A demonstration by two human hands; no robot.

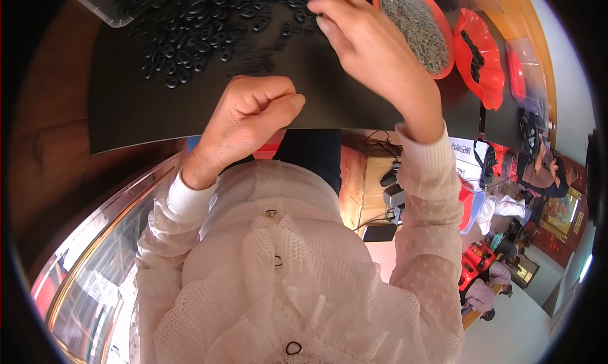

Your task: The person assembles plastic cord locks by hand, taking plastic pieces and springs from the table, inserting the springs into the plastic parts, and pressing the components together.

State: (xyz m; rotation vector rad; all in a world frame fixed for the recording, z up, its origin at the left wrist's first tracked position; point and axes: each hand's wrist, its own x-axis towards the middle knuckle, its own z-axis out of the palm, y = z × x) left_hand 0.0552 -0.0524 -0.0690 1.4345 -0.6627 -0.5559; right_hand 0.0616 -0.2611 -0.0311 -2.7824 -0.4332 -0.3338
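My left hand [253, 114] is closed in a fist above the near edge of the dark table mat [149, 111], its thumb pressed against the curled forefinger. Whatever may be inside that fist is hidden. Farther out and to the right, my right hand [373, 50] reaches over the mat with thumb and forefinger close together in a pinch; I cannot make out what is between the tips. Those fingertips are beside a spread pile of small black plastic pieces [196, 38] with holes in them. Several loose black pieces [258, 63] lie just beyond my left fist.
Right of my right hand stands a red bowl [451, 50] heaped with small grey metal pieces [415, 31]. Next to it is a wavy red dish [491, 60] with small black bits. A clear plastic container [114, 19] sits far left. Other people [481, 294] are off to the right.
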